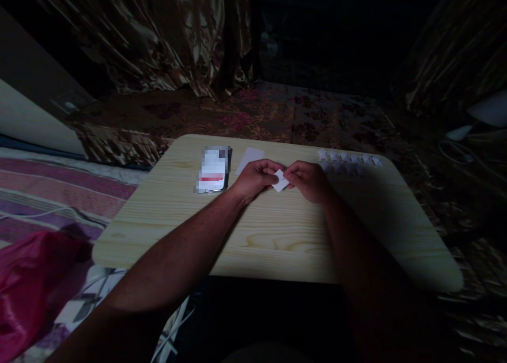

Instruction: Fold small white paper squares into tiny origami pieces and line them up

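Far left: striped bedding (55, 191), crumpled pink-red material (29, 286) on it. Then the pale wood-grain table (277, 241). On its left part a phone (214, 167), screen lit, partly pixelated. Next, a plain paper sheet (250, 156) lying flat, partly hidden by the left hand (254, 182). Left thumb and fingers pinch the small white paper (280, 182), which sits between both hands over mid-table, one corner toward the person. Right hand (310, 180) has thumb and fingertips closed at its right edge; exact grip too dark to tell. Beyond, right: small folded pieces (333, 156) in two rows.
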`<state>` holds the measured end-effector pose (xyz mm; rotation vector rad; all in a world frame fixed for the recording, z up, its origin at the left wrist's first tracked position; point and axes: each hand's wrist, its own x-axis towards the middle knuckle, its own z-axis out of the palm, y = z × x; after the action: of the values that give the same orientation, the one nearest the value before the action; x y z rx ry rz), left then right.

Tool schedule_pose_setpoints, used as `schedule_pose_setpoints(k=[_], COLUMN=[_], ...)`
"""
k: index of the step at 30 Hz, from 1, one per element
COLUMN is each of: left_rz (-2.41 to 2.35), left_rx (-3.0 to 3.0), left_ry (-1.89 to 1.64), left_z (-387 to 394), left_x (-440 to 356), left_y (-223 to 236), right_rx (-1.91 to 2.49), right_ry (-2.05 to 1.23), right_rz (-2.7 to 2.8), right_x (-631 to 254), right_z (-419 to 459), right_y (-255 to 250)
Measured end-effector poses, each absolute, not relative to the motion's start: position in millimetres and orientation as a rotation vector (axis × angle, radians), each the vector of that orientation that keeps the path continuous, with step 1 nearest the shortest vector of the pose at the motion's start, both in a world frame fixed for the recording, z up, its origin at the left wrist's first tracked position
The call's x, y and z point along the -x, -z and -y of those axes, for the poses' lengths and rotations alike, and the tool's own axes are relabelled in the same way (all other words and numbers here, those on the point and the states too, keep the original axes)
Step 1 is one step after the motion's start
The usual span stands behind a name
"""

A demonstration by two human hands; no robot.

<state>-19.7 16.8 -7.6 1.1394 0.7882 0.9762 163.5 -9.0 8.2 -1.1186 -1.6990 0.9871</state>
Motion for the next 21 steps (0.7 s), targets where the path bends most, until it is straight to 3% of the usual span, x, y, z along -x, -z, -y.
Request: schedule_pose_setpoints(k=[21], left_rz=[-0.794], left_rx=[-1.166], left_ry=[-0.971], left_z=[-14.1], left_x=[17.9], left_y=[3.8], right_rx=[1.11], right_ry=[-0.98], right_rz=[1.712], right_x=[-165.1], right_z=[4.8], right_y=[0.0])
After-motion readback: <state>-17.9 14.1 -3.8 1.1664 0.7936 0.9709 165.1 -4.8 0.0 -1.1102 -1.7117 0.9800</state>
